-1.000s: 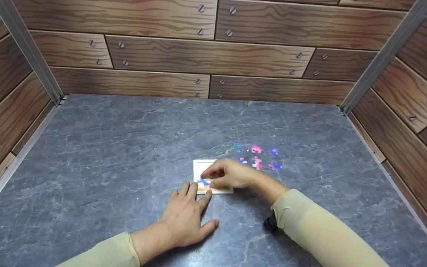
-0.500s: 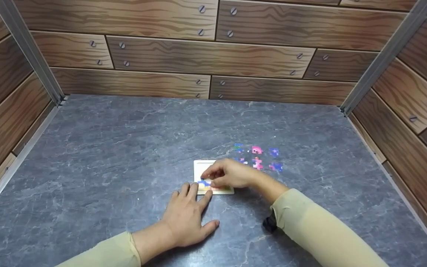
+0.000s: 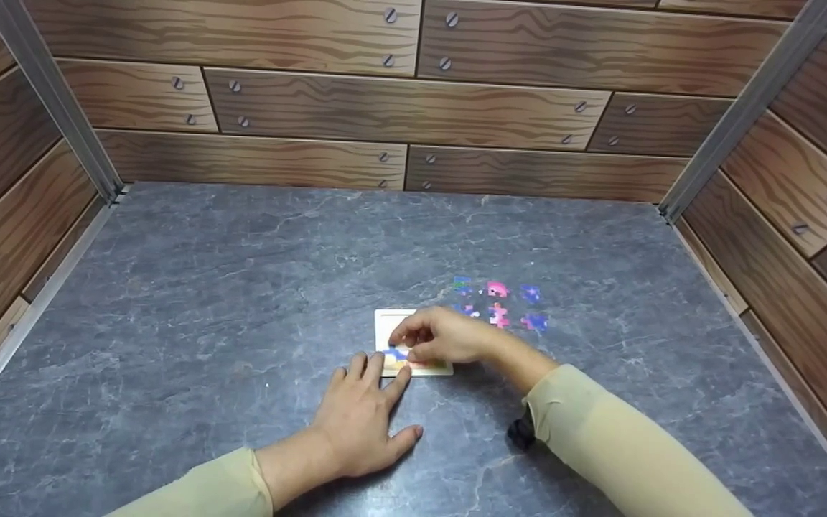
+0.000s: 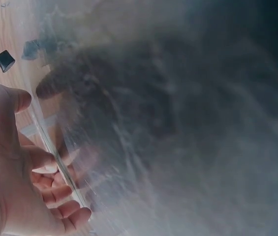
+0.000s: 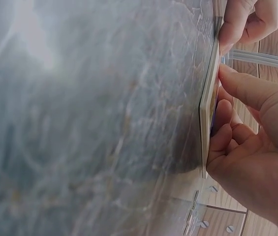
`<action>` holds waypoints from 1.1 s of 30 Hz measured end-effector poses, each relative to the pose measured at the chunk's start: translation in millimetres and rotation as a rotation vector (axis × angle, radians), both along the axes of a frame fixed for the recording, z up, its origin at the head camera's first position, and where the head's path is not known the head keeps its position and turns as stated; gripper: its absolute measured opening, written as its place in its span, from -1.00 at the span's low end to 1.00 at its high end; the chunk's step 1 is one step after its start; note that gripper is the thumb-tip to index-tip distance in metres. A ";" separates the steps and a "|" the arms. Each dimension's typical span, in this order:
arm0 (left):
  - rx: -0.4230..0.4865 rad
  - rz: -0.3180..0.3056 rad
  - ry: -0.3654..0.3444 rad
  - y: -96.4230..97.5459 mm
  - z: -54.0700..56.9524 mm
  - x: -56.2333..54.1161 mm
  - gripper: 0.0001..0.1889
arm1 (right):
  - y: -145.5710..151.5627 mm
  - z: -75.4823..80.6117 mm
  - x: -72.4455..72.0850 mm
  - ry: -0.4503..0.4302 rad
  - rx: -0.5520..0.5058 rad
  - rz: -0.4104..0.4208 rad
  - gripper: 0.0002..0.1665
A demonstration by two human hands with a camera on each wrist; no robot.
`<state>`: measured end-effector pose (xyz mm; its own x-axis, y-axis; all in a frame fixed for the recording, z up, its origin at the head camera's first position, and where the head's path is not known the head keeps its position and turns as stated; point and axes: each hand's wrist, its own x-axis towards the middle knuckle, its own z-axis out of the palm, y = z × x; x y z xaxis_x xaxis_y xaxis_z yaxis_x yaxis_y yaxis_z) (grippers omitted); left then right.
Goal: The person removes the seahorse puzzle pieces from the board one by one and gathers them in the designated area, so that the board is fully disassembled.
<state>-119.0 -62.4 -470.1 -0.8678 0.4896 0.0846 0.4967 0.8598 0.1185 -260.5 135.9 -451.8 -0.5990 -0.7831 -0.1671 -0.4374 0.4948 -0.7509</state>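
Note:
A small white puzzle tray [image 3: 385, 323] lies on the grey marbled table, with colourful pieces along its near side. Over it, the right hand [image 3: 453, 336] pinches a blue puzzle piece [image 3: 395, 354] between thumb and fingers, down at the tray's left part. The palm covers much of the tray's right side. With fingers stretched out, the left hand [image 3: 356, 424] rests on the table, its fingertips touching the tray's near left corner. From the right wrist view, the tray's edge [image 5: 204, 108] is seen side-on, with the right hand's fingers on its face.
Just beyond the right hand, several loose puzzle pieces lie in two rows, among them a pink piece [image 3: 497, 289] and a blue-purple piece [image 3: 534, 322]. Wood-patterned walls [image 3: 406, 108] with metal corner posts enclose the table at the back and sides.

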 end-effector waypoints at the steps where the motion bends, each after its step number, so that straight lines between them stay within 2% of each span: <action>1: 0.003 0.001 -0.001 0.0 0.1 -0.1 -0.14 | -0.1 0.1 -0.1 -0.003 -0.004 0.001 -0.65; 10: 0.020 0.003 0.019 -0.1 -0.7 -0.6 -0.15 | -1.1 1.2 1.0 -0.033 -0.034 -0.003 -0.67; 19: 0.013 0.008 0.040 0.1 -2.3 -0.2 -0.15 | -2.4 0.0 1.9 -0.020 -0.059 -0.017 -0.68; 33: 0.012 -0.002 0.021 0.0 -1.2 -0.6 -0.14 | -4.3 -1.6 4.2 0.023 -0.080 -0.075 -0.75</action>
